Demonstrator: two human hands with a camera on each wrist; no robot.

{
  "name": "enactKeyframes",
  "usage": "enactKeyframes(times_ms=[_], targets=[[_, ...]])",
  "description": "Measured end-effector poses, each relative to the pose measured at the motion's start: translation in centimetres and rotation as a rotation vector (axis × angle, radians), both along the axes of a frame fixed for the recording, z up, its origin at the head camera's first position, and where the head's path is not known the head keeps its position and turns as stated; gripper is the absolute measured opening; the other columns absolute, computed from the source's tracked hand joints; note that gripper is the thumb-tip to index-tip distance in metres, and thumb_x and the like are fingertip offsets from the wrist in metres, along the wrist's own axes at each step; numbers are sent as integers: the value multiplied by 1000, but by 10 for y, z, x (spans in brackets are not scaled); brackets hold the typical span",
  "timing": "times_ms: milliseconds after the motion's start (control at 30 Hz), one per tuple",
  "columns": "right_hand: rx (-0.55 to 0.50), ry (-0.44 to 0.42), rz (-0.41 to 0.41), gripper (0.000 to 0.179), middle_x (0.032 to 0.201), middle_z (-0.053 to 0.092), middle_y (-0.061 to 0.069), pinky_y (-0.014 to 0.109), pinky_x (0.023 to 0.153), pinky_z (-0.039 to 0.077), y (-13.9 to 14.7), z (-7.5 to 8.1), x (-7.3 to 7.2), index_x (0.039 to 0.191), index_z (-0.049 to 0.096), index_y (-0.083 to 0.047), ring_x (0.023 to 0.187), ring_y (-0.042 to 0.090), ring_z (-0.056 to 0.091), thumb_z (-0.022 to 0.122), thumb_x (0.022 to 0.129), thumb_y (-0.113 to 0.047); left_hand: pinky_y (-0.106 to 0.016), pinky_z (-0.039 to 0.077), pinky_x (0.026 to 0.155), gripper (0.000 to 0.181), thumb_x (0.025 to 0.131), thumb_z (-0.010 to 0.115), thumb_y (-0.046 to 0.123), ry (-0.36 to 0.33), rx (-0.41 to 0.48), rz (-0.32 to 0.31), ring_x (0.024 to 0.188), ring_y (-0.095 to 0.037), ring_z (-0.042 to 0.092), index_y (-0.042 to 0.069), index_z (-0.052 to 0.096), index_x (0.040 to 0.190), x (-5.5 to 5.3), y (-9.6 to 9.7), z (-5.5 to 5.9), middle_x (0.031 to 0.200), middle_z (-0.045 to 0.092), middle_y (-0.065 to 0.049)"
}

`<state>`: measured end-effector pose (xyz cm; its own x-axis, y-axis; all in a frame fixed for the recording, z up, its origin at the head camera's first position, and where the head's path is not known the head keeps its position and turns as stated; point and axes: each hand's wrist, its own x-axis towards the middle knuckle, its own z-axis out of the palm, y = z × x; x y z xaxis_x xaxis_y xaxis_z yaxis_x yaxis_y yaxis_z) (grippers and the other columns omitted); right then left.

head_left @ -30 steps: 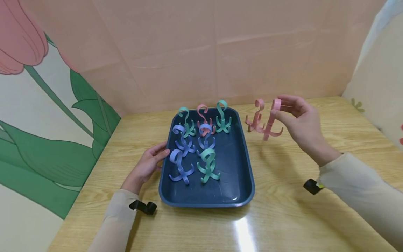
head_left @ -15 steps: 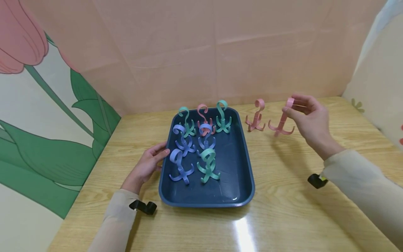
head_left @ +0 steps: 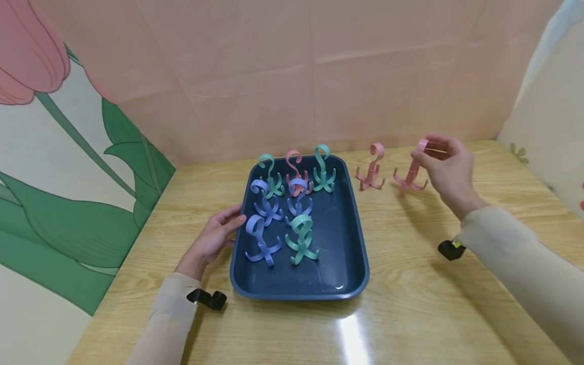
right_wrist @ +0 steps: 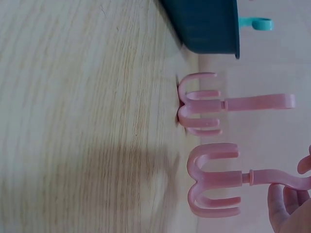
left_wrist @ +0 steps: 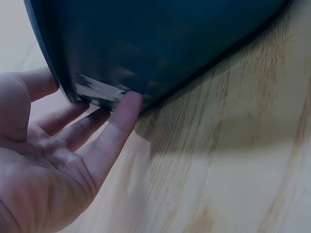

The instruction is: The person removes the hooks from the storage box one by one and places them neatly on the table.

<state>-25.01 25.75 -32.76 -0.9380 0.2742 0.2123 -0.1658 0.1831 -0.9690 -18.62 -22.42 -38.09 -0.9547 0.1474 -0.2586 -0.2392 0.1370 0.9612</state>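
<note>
My right hand (head_left: 449, 167) pinches the curled top of a pink claw hook (head_left: 412, 175), which hangs upright with its upturned prongs (right_wrist: 214, 179) at the bottom. Whether its base touches the table cannot be told. Just left of it, a second pink claw hook (head_left: 371, 170) stands on the table. My left hand (head_left: 214, 238) lies at the left side of a dark blue tray (head_left: 339, 274), thumb on the rim. In the left wrist view its extended fingers (left_wrist: 127, 109) touch the tray's outer wall. Several purple, green and pink claw hooks (head_left: 263, 246) stand inside the tray.
A wooden table (head_left: 292, 334) carries everything. Behind it hangs a pink sheet (head_left: 255, 76); a flower-patterned panel (head_left: 68, 203) borders the left, and a pale panel (head_left: 554, 116) the right. Bare tray floor shows at the right and front.
My right hand has carried the pink claw hook to the right, away from the standing pink one, and then set it slightly farther back. The left hand and the tray stay in place.
</note>
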Motion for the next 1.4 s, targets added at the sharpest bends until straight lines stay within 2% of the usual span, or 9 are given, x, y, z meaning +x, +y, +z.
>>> enactKeyframes(times_ms=[367, 800, 1133, 1400], targets=[[1, -70, -30, 51, 115, 55, 1, 12, 73, 47, -6, -4, -18, 124, 55, -16, 100, 11, 54, 76, 77, -19, -46, 52, 74, 47, 94, 55, 30, 26, 5, -28, 117, -27, 50, 19, 44, 138, 0, 0, 1, 134, 49, -5], [4, -109, -13, 54, 121, 53, 2, 14, 76, 47, -5, -8, -28, 128, 52, -17, 106, 14, 52, 74, 79, -22, -47, 52, 75, 45, 93, 56, 31, 17, 12, -30, 116, -26, 51, 20, 47, 136, -2, 1, 1, 132, 50, -3], [-154, -53, 57, 51, 117, 53, 6, 16, 72, 49, -4, -9, -32, 123, 55, -13, 94, 13, 57, 75, 76, -8, -46, 52, 75, 45, 93, 56, 31, 20, 12, -23, 116, -26, 51, 20, 46, 136, -2, 0, 1, 132, 50, -3], [-292, -35, 122, 52, 114, 53, 7, 23, 77, 49, -4, -12, -33, 121, 55, -7, 92, 15, 59, 75, 74, 1, -46, 52, 75, 45, 93, 56, 30, 13, 18, -18, 115, -26, 51, 20, 46, 136, -1, -1, 0, 132, 51, -4]])
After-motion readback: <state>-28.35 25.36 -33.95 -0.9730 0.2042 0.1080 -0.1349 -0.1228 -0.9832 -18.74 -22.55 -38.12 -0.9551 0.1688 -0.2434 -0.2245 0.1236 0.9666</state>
